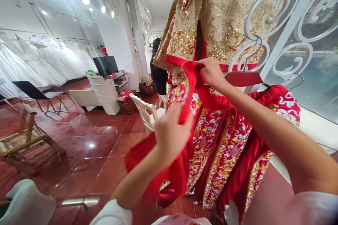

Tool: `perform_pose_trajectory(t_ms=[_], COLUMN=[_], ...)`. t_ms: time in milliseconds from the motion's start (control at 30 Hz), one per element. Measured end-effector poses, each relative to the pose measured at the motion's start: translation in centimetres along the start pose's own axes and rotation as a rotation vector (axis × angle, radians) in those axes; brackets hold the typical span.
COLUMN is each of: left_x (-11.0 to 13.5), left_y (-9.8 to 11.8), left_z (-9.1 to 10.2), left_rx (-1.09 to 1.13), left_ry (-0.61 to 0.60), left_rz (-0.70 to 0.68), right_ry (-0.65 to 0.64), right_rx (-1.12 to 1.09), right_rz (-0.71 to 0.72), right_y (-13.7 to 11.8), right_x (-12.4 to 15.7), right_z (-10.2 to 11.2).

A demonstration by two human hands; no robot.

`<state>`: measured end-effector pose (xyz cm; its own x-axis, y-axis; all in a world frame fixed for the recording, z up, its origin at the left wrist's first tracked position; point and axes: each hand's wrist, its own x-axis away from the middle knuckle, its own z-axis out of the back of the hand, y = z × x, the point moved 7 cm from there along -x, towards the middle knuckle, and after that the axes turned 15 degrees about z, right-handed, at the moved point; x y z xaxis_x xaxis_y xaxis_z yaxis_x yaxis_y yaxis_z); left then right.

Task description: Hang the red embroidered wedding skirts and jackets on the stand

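Note:
A red skirt with gold and silver embroidered panels hangs from a red hanger by its gathered waist. My left hand, smeared by motion, is closed around a red fabric sash in front of the skirt's left side. Below it, loose red cloth spreads out, also blurred. My right hand pinches the upper part of the sash near the waistband, its fingertips partly hidden. Just above hangs a gold-beaded cream jacket with red trim.
White scrolled metalwork stands at the right. A white chair is behind the skirt, and a person in black stands farther back. At the left are a bamboo chair, a desk monitor and white gowns.

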<state>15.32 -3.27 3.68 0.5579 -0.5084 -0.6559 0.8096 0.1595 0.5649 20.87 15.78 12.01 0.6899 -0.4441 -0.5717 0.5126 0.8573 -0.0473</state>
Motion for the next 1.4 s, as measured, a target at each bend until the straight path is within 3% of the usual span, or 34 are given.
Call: perform_pose_trajectory(t_ms=[67, 133, 233, 300, 367, 400, 433, 500, 533, 567, 600, 667, 767, 867, 967, 1067, 1133, 1233, 1333, 1400], left_x=[4.3, 8.9, 13.8, 14.6, 13.4, 11.7, 9.1, 3.4, 1.1, -0.8, -2.4, -4.1, -3.4, -1.7, -1.9, -4.3, -5.8, -7.0, -7.7, -7.8], left_y=[3.0, 4.1, 1.8, -0.4, -1.6, -1.9, -2.4, -4.2, -5.2, -6.2, -7.0, -7.9, -8.8, -9.9, -10.2, -7.6, -4.4, 0.7, 3.7, 4.3], left_z=[-2.5, -6.5, -10.9, -11.2, -9.1, -7.2, -5.0, -0.6, 1.0, 1.3, 0.6, -2.6, -6.8, -8.0, -7.9, -7.8, -8.7, -10.4, -11.5, -12.0], left_rx=[0.016, -0.090, -0.311, -0.334, -0.137, 0.020, 0.165, 0.334, 0.358, 0.354, 0.361, 0.424, 0.547, 0.566, 0.509, 0.439, 0.380, 0.300, 0.189, 0.139], left_ry=[-0.163, -0.394, -0.656, -0.786, -0.890, -0.868, -0.746, -0.316, -0.116, -0.027, -0.037, -0.270, -0.608, -0.740, -0.781, -0.711, -0.761, -0.905, -0.949, -0.979], left_rz=[-0.128, -0.231, -0.285, -0.295, -0.315, -0.302, -0.251, -0.113, -0.054, 0.000, 0.052, 0.098, 0.144, 0.192, 0.180, 0.074, -0.011, -0.131, -0.205, -0.235], right_ry=[0.082, 0.042, -0.142, -0.196, -0.146, -0.092, -0.023, 0.125, 0.188, 0.244, 0.289, 0.348, 0.271, 0.094, 0.179, 0.428, 0.543, 0.521, 0.593, 0.741], right_rx=[-0.079, -0.161, -0.252, -0.311, -0.385, -0.437, -0.496, -0.606, -0.644, -0.675, -0.704, -0.796, -0.885, -0.648, -0.495, -0.529, -0.515, -0.411, -0.104, 0.173], right_rz=[0.013, 0.043, 0.133, 0.166, 0.169, 0.177, 0.191, 0.188, 0.160, 0.135, 0.132, 0.240, 0.501, 0.522, 0.451, 0.401, 0.362, 0.352, 0.280, 0.086], right_y=[-0.2, -0.2, -0.3, -0.2, -0.1, -0.1, -0.1, 0.0, 0.4, 0.7, 0.9, 0.8, -0.2, 0.0, 1.3, 2.4, 2.5, 1.8, 2.7, 5.4], right_x=[0.3, 0.8, 2.3, 3.6, 4.7, 5.1, 5.5, 5.9, 6.0, 6.1, 6.1, 6.1, 7.3, 9.8, 12.5, 14.2, 14.7, 14.9, 16.9, 19.6], right_z=[1.2, 2.0, 2.3, 2.4, 2.5, 2.6, 2.7, 2.9, 2.9, 3.0, 3.2, 4.0, 5.7, 5.6, 4.4, 2.0, 0.3, -0.7, 1.8, 4.7])
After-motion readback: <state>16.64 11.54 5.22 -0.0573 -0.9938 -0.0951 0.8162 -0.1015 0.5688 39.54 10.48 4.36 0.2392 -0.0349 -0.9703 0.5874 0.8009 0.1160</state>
